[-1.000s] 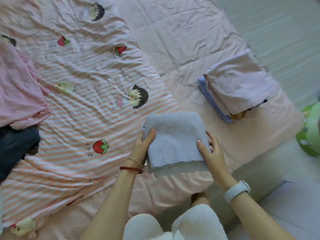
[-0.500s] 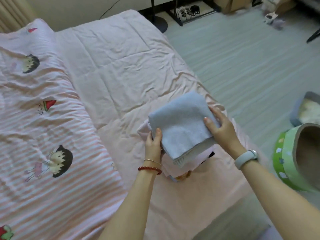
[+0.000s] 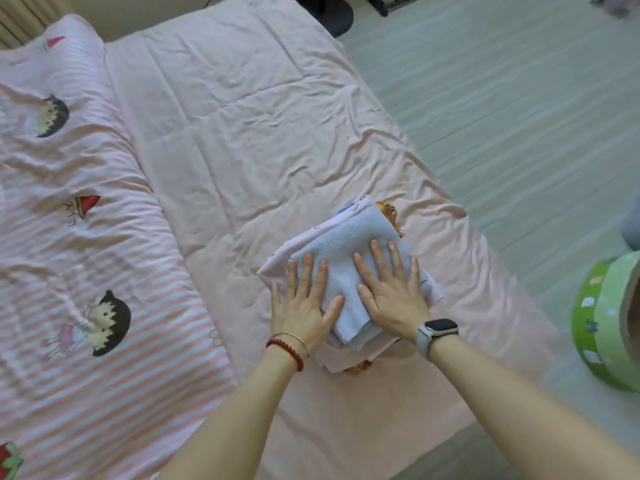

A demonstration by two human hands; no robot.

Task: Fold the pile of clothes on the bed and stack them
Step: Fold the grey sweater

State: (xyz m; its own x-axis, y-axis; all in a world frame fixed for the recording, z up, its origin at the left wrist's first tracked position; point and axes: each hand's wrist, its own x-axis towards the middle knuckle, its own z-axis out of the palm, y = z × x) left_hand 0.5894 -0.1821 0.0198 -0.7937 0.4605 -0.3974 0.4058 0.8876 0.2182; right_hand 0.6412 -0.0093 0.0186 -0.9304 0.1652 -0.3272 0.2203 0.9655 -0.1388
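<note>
Towel [image 3: 349, 249], folded, pale blue, lies atop pink stack [image 3: 277, 268].

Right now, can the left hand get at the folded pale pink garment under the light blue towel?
Probably yes. The left hand lies flat, partly on the light blue towel; the folded pale pink garment's edge sticks out uncovered beside its fingers, nothing between.
</note>
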